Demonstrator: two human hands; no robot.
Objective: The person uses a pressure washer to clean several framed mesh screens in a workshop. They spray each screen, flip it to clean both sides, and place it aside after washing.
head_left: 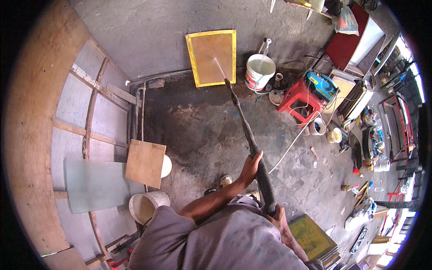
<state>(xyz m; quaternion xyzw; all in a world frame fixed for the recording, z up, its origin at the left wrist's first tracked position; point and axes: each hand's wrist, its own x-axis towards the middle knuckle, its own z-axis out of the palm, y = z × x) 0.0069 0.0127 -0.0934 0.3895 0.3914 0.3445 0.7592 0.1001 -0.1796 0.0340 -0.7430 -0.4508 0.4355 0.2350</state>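
Observation:
A long black pressure-washer lance (pixel 245 126) runs away from my body, held in both hands. My left hand (pixel 252 167) wraps around its middle. Lower down, close to my waist, my right hand (pixel 280 219) is closed around its rear end; the fingers are partly hidden. From the nozzle a thin white jet of water (pixel 219 66) hits a framed screen (pixel 211 54). The screen has a brownish mesh and a yellow-taped border, and leans upright against the grey wall. Between nozzle and screen there is a small gap.
A white bucket (pixel 260 69) of water stands right of the screen, under a tap (pixel 267 42). A blue pressure-washer unit (pixel 320 84) sits on a red stool (pixel 302 99), with a hose (pixel 290 148) across the wet floor. Left are a wooden board (pixel 145 163) and another bucket (pixel 150 207).

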